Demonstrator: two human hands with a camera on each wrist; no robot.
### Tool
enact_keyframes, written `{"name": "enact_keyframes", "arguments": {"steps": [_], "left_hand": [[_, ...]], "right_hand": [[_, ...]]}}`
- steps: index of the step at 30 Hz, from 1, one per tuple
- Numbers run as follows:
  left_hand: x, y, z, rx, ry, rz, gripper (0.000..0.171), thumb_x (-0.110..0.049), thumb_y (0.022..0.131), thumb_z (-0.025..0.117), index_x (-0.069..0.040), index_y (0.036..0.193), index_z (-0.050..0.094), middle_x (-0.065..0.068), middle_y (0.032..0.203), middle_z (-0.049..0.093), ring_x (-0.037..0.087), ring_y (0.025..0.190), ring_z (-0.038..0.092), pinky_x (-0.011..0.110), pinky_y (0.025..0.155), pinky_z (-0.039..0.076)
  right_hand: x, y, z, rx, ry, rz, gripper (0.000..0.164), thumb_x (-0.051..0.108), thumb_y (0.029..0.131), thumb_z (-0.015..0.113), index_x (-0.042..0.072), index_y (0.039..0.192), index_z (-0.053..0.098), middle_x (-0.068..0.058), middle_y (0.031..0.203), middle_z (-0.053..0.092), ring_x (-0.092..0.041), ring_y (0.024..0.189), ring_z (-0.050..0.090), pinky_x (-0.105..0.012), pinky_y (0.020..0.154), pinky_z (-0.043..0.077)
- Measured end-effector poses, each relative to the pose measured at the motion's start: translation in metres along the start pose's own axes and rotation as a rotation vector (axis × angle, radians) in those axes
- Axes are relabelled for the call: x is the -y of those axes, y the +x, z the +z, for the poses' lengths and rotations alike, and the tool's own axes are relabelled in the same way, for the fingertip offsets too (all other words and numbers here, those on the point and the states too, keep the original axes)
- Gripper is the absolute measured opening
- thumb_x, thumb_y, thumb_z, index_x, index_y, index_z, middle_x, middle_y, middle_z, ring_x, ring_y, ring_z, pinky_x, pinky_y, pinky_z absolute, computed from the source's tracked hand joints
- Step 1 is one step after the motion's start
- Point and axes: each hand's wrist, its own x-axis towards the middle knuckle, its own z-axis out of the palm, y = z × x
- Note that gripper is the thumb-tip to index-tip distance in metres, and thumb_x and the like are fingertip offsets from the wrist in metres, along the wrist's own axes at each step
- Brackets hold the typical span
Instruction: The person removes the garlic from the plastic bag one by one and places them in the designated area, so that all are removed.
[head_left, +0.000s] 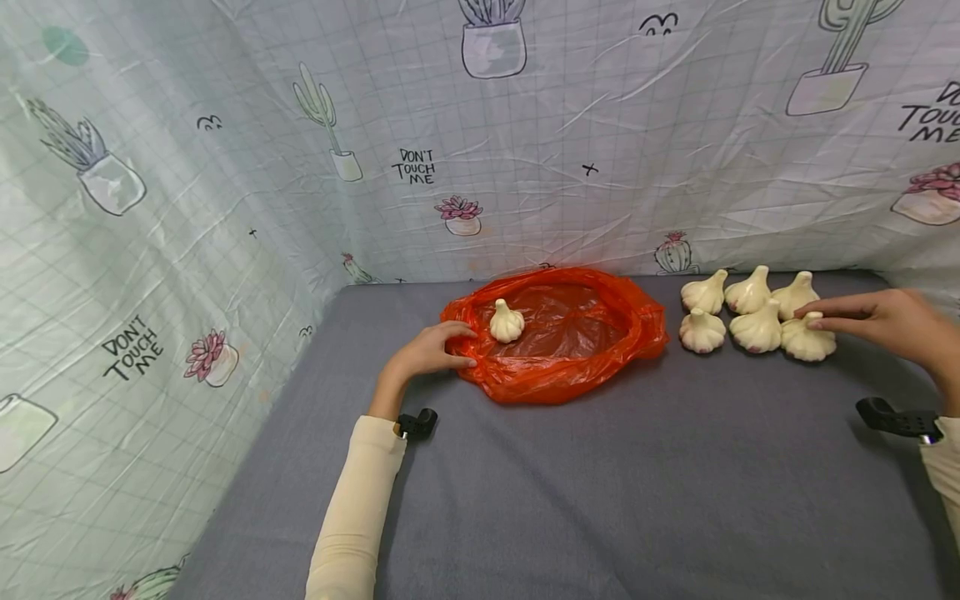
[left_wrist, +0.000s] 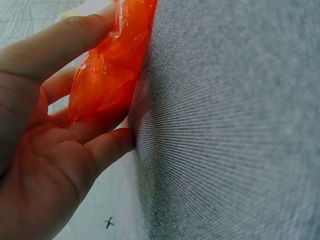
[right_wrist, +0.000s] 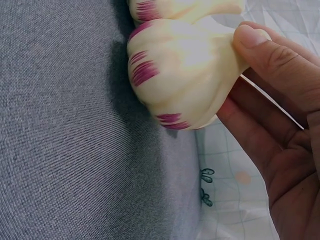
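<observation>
A red plastic bag [head_left: 570,379] lies spread wide on the grey cloth, its rim rolled outward. Inside it, near the left end, sits one garlic bulb [head_left: 507,322]. My left hand [head_left: 429,350] grips the bag's left rim; in the left wrist view the thumb lies on the red film [left_wrist: 112,75], other fingers behind it. My right hand [head_left: 888,321] pinches the neck of the front right garlic bulb [head_left: 808,340] between thumb and fingers. That bulb, cream with purple streaks, fills the upper middle of the right wrist view [right_wrist: 182,75], close against the cloth.
Several more garlic bulbs [head_left: 756,327] stand in two rows beside the held one, right of the bag. Behind the grey table [head_left: 525,500] hangs a printed curtain [head_left: 525,167] with cactus drawings. Each wrist wears a black camera mount [head_left: 418,423].
</observation>
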Motion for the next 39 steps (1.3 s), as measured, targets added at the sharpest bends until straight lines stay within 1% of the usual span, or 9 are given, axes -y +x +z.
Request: {"name": "enact_keyframes", "arguments": {"steps": [3,8,11,19,26,28,32,35,39], "left_hand": [[0.0,0.0,0.0,-0.003,-0.005,0.001,0.054,-0.032,0.092,0.076,-0.007,0.138,0.062,0.015,0.152,0.049,0.034,0.144,0.04,0.05,0.119,0.032],[0.0,0.0,0.0,-0.003,0.002,0.005,0.055,-0.032,0.092,0.076,-0.006,0.138,0.062,0.016,0.152,0.049,0.034,0.145,0.04,0.05,0.119,0.032],[0.001,0.0,0.001,-0.004,0.004,0.006,0.055,-0.033,0.092,0.076,-0.006,0.138,0.062,0.016,0.152,0.049,0.034,0.145,0.04,0.05,0.119,0.032],[0.001,0.0,0.001,-0.001,-0.008,0.002,0.055,-0.033,0.092,0.076,-0.006,0.138,0.062,0.015,0.152,0.049,0.034,0.145,0.04,0.05,0.119,0.031],[0.0,-0.001,0.0,-0.001,0.001,0.013,0.055,-0.033,0.092,0.076,-0.006,0.138,0.062,0.016,0.152,0.049,0.035,0.144,0.04,0.051,0.119,0.031],[0.0,-0.001,0.0,-0.002,0.001,0.017,0.054,-0.032,0.093,0.076,-0.005,0.138,0.062,0.017,0.151,0.049,0.035,0.144,0.04,0.051,0.119,0.032],[-0.001,-0.001,0.0,-0.006,-0.004,0.019,0.054,-0.031,0.092,0.076,-0.005,0.137,0.062,0.017,0.151,0.05,0.035,0.144,0.041,0.051,0.118,0.032],[0.0,-0.001,0.0,-0.01,-0.004,0.02,0.054,-0.031,0.092,0.077,-0.005,0.137,0.063,0.016,0.151,0.05,0.035,0.144,0.041,0.051,0.118,0.032],[0.001,-0.001,0.001,-0.008,0.0,0.019,0.054,-0.032,0.092,0.077,-0.005,0.137,0.063,0.016,0.151,0.05,0.034,0.144,0.041,0.051,0.118,0.032]], "right_hand": [[-0.001,0.001,0.002,-0.018,-0.045,-0.027,0.021,0.018,0.092,0.077,0.005,0.108,0.079,0.03,0.089,0.064,0.014,0.073,0.051,-0.009,0.058,0.038],[0.0,0.003,0.005,-0.04,-0.148,-0.083,0.022,0.017,0.091,0.077,0.005,0.109,0.078,0.002,0.087,0.076,0.009,0.067,0.05,-0.017,0.056,0.04],[0.002,0.002,0.005,-0.042,-0.158,-0.085,0.022,0.017,0.091,0.077,0.004,0.11,0.078,-0.007,0.086,0.076,0.008,0.065,0.049,-0.022,0.055,0.041],[0.002,0.0,0.005,-0.033,-0.115,-0.084,0.028,0.011,0.091,0.076,-0.001,0.116,0.073,-0.018,0.093,0.076,0.013,0.068,0.051,-0.02,0.054,0.044],[0.002,0.0,0.003,0.017,-0.04,-0.024,0.036,0.018,0.09,0.08,0.001,0.12,0.072,0.007,0.099,0.074,0.021,0.078,0.049,-0.016,0.058,0.045],[0.004,0.0,0.0,0.036,-0.024,-0.014,0.039,0.02,0.091,0.079,0.0,0.123,0.07,-0.004,0.105,0.076,0.023,0.08,0.046,-0.017,0.058,0.046],[0.016,0.001,-0.006,0.006,-0.023,-0.016,0.04,0.022,0.094,0.075,0.0,0.127,0.068,-0.03,0.119,0.068,0.028,0.083,0.038,-0.008,0.06,0.04],[0.029,0.003,-0.01,-0.031,-0.055,-0.036,0.036,0.025,0.096,0.073,0.005,0.126,0.071,-0.027,0.118,0.069,0.028,0.084,0.038,-0.004,0.061,0.035],[0.05,0.01,-0.013,-0.019,-0.106,-0.059,0.034,0.032,0.096,0.072,0.014,0.125,0.074,-0.019,0.117,0.072,0.019,0.084,0.046,-0.017,0.066,0.042]]}}
